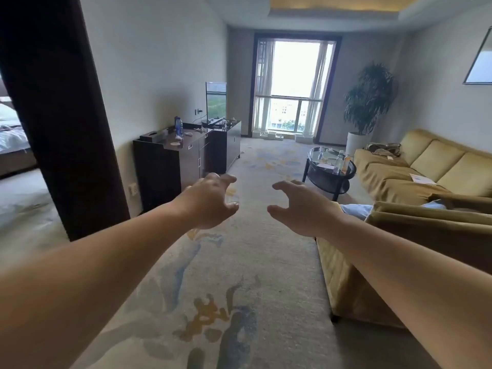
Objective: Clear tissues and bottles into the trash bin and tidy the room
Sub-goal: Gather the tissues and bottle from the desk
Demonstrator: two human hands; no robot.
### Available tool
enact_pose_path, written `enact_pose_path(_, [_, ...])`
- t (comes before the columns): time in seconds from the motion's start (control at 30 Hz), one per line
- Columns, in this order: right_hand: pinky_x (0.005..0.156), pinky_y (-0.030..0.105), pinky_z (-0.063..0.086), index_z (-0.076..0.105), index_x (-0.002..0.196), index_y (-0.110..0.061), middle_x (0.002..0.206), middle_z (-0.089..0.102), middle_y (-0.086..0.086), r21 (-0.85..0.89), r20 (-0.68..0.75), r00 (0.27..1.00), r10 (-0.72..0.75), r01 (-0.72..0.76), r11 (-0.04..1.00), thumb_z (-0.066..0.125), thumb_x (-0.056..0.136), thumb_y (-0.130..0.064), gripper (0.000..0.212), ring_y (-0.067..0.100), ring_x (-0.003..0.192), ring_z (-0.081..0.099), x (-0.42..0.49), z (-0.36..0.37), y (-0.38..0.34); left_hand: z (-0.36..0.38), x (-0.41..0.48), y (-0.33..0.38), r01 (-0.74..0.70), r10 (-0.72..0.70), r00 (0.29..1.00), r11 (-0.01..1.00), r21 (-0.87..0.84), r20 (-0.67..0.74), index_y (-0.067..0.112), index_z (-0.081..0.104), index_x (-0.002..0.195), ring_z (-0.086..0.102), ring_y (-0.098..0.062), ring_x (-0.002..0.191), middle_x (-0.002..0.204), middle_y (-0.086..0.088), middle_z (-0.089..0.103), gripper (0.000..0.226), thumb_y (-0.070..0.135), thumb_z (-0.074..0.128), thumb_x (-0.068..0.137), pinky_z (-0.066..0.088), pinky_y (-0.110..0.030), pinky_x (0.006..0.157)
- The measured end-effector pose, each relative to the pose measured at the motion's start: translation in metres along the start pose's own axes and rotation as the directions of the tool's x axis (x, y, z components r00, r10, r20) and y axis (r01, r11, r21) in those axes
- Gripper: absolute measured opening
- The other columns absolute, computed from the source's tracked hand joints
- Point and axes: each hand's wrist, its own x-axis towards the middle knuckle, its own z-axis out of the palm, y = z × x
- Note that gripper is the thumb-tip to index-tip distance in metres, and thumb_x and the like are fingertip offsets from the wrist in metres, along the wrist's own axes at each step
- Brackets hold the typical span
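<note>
Two bare forearms are stretching out over the patterned carpet [239, 275]. The left grip [210, 202] and right grip [302, 210] are hanging side by side in mid-air, fingers spread and loosely bent, holding nothing and touching nothing.

The clearing appears to be barely beginning, if at all. On the dark cabinet worktop [194, 139] against the left wall, a blue-labelled bottle [178, 126] is standing upright near a tissue box [152, 135]. Crumpled tissues [188, 133] are lying just beside the bottle, and more small scraps, too small to identify, are sitting further along by the television [216, 102].

Across the room, clear bottles [338, 162] are standing on the round glass worktop [310, 155] just in front of the yellow sofa [394, 182], where loose papers [420, 179] are lying on the cushions.

No trash bin is showing anywhere in view, so where the rubbish is going cannot be told. By the look of things, nearly all of the job is waiting to be done: both worktops need clearing and the sofa needs tidying. Both grips are free for a first pick-up, but they are hanging well apart from either worktop, so the person will likely be closing that gap first.
</note>
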Motion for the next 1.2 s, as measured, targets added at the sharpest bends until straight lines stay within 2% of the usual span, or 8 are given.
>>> enact_pose_path(0.23, [0.078, 0.026, 0.035, 0.038, 0.143, -0.029, 0.142, 0.044, -0.005, -0.036, -0.044, 0.997, 0.066, -0.067, 0.997, 0.053, 0.088, -0.05, 0.06, 0.016, 0.122, 0.047, 0.086, 0.023, -0.012, -0.004, 0.071, -0.065, -0.03, 0.03, 0.999, 1.0, -0.003, 0.032, 0.032, 0.027, 0.147, 0.036, -0.025, 0.134, 0.149, -0.003, 0.034, 0.066, 0.048, 0.055, 0.09, 0.034, -0.046, 0.109])
enact_pose_path(0.53, [0.083, 0.024, 0.038, 0.038, 0.143, -0.029, 0.143, 0.045, -0.005, -0.03, -0.026, 0.998, 0.058, -0.059, 0.998, 0.055, 0.089, -0.049, 0.06, 0.017, 0.123, 0.048, 0.192, 0.057, -0.004, 0.004, 0.163, -0.134, -0.022, 0.022, 0.999, 1.0, -0.013, 0.032, 0.032, 0.025, 0.147, 0.035, -0.023, 0.136, 0.15, -0.002, 0.034, 0.066, 0.048, 0.054, 0.09, 0.033, -0.043, 0.11])
enact_pose_path(0.7, [0.08, 0.024, 0.036, 0.038, 0.143, -0.029, 0.144, 0.044, -0.006, -0.035, -0.017, 1.0, 0.026, -0.027, 0.999, 0.054, 0.089, -0.05, 0.06, 0.016, 0.123, 0.048, 0.258, 0.074, 0.025, 0.019, 0.229, -0.152, 0.001, 0.0, 0.999, 1.0, -0.008, 0.041, 0.031, 0.025, 0.147, 0.037, -0.023, 0.134, 0.148, -0.003, 0.037, 0.066, 0.048, 0.054, 0.091, 0.033, -0.042, 0.109])
enact_pose_path(0.87, [0.082, 0.024, 0.04, 0.039, 0.142, -0.029, 0.144, 0.044, -0.007, -0.008, -0.029, 0.999, -0.016, 0.015, 1.0, 0.055, 0.089, -0.049, 0.059, 0.015, 0.122, 0.048, 0.337, 0.081, 0.072, 0.03, 0.312, -0.161, 0.033, -0.033, 0.999, 0.999, -0.001, 0.006, 0.031, 0.026, 0.147, 0.04, -0.023, 0.131, 0.146, -0.003, 0.039, 0.065, 0.048, 0.054, 0.091, 0.036, -0.043, 0.107])
enact_pose_path(1.03, [0.071, 0.026, 0.034, 0.038, 0.142, -0.031, 0.142, 0.043, -0.009, -0.005, -0.012, 0.999, -0.039, 0.039, 0.999, 0.053, 0.089, -0.051, 0.058, 0.014, 0.121, 0.046, 0.418, 0.085, 0.122, 0.053, 0.385, -0.175, 0.101, -0.101, 0.995, 0.995, -0.015, 0.014, 0.032, 0.027, 0.145, 0.041, -0.021, 0.129, 0.144, -0.002, 0.04, 0.061, 0.047, 0.053, 0.091, 0.038, -0.044, 0.106])
enact_pose_path(1.13, [0.06, 0.021, 0.029, 0.039, 0.141, -0.033, 0.142, 0.044, -0.011, -0.015, 0.013, 0.999, -0.044, 0.044, 0.999, 0.052, 0.089, -0.052, 0.057, 0.014, 0.121, 0.047, 0.458, 0.098, 0.14, 0.063, 0.421, -0.188, 0.14, -0.139, 0.99, 0.99, -0.016, 0.035, 0.033, 0.026, 0.146, 0.039, -0.021, 0.131, 0.145, -0.001, 0.038, 0.062, 0.047, 0.052, 0.091, 0.037, -0.044, 0.107])
enact_pose_path(1.2, [0.062, 0.022, 0.031, 0.038, 0.14, -0.034, 0.142, 0.043, -0.011, -0.006, 0.034, 0.998, -0.054, 0.054, 0.999, 0.051, 0.089, -0.053, 0.057, 0.014, 0.121, 0.048, 0.485, 0.11, 0.149, 0.068, 0.447, -0.199, 0.147, -0.147, 0.989, 0.989, -0.004, 0.034, 0.033, 0.026, 0.146, 0.038, -0.021, 0.131, 0.145, -0.001, 0.038, 0.062, 0.047, 0.052, 0.092, 0.037, -0.044, 0.107])
